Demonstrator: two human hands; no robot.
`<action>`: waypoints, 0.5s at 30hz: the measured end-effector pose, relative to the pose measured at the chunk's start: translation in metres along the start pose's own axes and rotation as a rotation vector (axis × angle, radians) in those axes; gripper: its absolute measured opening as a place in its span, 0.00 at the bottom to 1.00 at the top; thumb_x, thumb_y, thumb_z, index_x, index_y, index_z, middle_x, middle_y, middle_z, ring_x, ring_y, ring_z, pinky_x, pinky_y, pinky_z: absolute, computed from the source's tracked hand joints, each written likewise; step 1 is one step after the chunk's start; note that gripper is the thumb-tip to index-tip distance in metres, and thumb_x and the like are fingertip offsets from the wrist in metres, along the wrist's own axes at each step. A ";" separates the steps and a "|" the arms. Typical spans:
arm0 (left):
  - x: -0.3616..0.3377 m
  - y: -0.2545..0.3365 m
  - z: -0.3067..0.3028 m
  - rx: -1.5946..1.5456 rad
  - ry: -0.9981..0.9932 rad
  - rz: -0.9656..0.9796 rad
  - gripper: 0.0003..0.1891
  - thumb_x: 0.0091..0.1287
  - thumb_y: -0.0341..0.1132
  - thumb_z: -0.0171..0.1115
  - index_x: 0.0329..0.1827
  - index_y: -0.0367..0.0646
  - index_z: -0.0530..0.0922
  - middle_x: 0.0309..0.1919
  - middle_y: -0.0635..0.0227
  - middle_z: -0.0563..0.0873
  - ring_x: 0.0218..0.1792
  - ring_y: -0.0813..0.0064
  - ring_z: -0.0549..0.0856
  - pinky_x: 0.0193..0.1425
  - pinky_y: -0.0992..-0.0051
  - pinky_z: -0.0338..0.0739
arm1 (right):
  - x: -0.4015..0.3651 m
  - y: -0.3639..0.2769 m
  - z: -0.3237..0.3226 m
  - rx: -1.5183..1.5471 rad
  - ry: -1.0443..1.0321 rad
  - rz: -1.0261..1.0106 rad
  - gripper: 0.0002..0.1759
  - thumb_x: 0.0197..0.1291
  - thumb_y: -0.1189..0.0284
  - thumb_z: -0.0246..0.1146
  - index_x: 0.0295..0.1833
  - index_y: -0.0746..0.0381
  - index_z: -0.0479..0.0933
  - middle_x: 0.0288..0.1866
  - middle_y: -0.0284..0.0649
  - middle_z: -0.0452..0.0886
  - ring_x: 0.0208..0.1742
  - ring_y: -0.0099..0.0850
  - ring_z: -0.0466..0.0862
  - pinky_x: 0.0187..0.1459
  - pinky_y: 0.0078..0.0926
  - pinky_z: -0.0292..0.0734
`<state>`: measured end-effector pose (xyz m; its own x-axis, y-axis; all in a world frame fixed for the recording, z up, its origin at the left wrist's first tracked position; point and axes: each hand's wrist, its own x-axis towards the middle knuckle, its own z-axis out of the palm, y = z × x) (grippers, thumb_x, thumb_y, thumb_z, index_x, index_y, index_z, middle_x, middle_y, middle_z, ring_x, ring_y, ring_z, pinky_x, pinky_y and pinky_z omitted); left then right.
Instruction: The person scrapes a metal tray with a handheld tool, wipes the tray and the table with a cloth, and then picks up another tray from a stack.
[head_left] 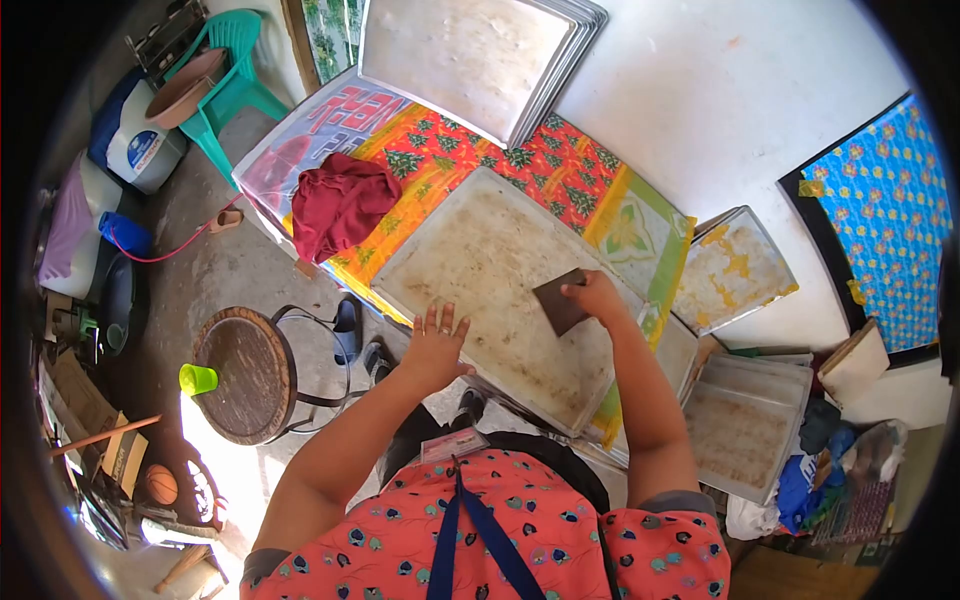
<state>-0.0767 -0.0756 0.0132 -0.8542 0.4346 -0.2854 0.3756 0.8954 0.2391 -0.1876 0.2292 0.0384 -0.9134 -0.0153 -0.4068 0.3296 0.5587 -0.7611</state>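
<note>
A worn metal baking tray (pixel 500 290) lies on the cloth-covered table in front of me, its surface marked with brown stains. My left hand (pixel 436 350) rests at the tray's near left rim, fingers spread. Over the right part of the tray, my right hand (pixel 597 297) grips a dark brown square of sandpaper (pixel 561 303) by its right side, thumb on top. The sandpaper lies against the tray's surface.
A stack of clean trays (pixel 460 60) leans at the back. Near it lies a maroon cloth (pixel 340 205) on the patterned tablecloth (pixel 570 165). Stained trays (pixel 745 420) stand at right. At left are a round stool (pixel 240 375), a green cup (pixel 198 379) and a green chair (pixel 235 85).
</note>
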 end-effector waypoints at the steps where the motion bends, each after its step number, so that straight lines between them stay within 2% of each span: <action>1: 0.001 -0.001 0.000 -0.001 -0.004 -0.004 0.47 0.57 0.59 0.65 0.75 0.46 0.57 0.75 0.43 0.53 0.74 0.39 0.54 0.74 0.45 0.52 | 0.001 -0.002 -0.002 0.093 0.025 0.036 0.12 0.55 0.73 0.68 0.44 0.65 0.81 0.31 0.41 0.84 0.28 0.32 0.84 0.25 0.32 0.81; 4: -0.001 0.000 -0.001 -0.001 0.015 0.000 0.47 0.57 0.59 0.65 0.75 0.46 0.57 0.75 0.43 0.53 0.74 0.39 0.54 0.73 0.45 0.52 | -0.004 0.000 0.005 -0.111 -0.016 -0.043 0.12 0.54 0.73 0.68 0.43 0.66 0.81 0.30 0.41 0.84 0.26 0.33 0.83 0.24 0.32 0.81; 7: 0.000 0.000 -0.003 -0.009 0.008 0.000 0.47 0.57 0.59 0.65 0.75 0.45 0.58 0.74 0.43 0.53 0.74 0.38 0.54 0.73 0.45 0.53 | 0.000 0.006 -0.003 -0.056 0.043 -0.015 0.12 0.54 0.73 0.68 0.43 0.66 0.81 0.30 0.42 0.84 0.26 0.34 0.84 0.25 0.32 0.81; 10: -0.001 -0.001 -0.001 -0.008 0.035 0.012 0.47 0.57 0.59 0.65 0.75 0.45 0.58 0.74 0.43 0.53 0.73 0.38 0.55 0.73 0.45 0.53 | -0.020 -0.023 -0.005 -0.086 0.038 0.049 0.11 0.54 0.74 0.68 0.43 0.67 0.81 0.30 0.41 0.84 0.26 0.33 0.84 0.27 0.32 0.80; 13: -0.001 -0.001 0.000 -0.015 0.032 0.010 0.47 0.57 0.59 0.65 0.75 0.45 0.58 0.74 0.43 0.53 0.73 0.38 0.55 0.73 0.45 0.53 | -0.016 -0.014 -0.014 -0.229 0.045 -0.049 0.11 0.54 0.73 0.68 0.42 0.66 0.82 0.31 0.41 0.84 0.27 0.31 0.84 0.27 0.31 0.79; 15: 0.000 -0.001 0.000 -0.018 0.039 0.010 0.47 0.56 0.59 0.65 0.75 0.45 0.58 0.74 0.43 0.53 0.73 0.38 0.55 0.73 0.45 0.53 | -0.013 -0.011 -0.024 -0.016 0.076 0.036 0.11 0.54 0.73 0.68 0.42 0.66 0.82 0.31 0.40 0.84 0.27 0.30 0.84 0.28 0.31 0.79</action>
<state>-0.0772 -0.0764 0.0129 -0.8639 0.4393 -0.2463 0.3782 0.8888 0.2590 -0.1855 0.2438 0.0639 -0.9170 0.0679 -0.3932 0.3589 0.5709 -0.7385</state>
